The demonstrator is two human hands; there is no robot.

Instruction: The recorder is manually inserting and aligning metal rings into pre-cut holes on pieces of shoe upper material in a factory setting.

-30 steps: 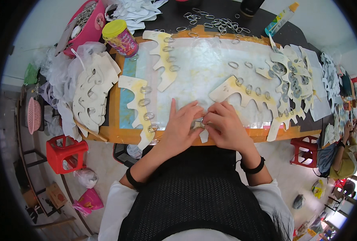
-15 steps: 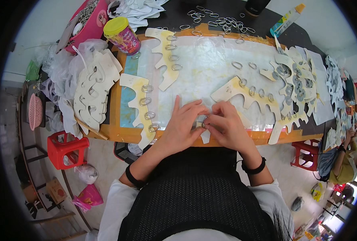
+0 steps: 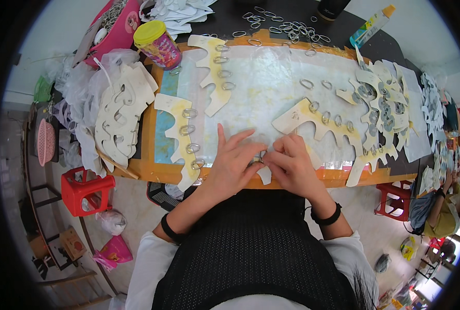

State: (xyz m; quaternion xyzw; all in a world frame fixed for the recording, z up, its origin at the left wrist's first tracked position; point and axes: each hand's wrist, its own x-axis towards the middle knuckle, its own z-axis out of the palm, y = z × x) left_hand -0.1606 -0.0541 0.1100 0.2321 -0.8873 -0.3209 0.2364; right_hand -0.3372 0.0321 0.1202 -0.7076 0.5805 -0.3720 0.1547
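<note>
Cream piece (image 3: 265,176) and metal ring (image 3: 262,154), both largely hidden, are pinched at the table's (image 3: 330,177) near edge: the piece by the left hand (image 3: 232,164), the ring apparently by the right hand (image 3: 295,165). The ring could be skewed by uneven pressure. Space is narrowed by ringed strips (image 3: 294,114); loose rings (image 3: 294,36) are scattered beyond.

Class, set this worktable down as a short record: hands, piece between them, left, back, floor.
left hand: fingertips at a silver oval metal ring, grip partly hidden
right hand: fingertips at the same ring
between hands: small white flat piece, mostly covered
left: cream scalloped flat strip bearing four silver rings
back: loose silver rings on the black tabletop
floor: red plastic stool, left
</note>
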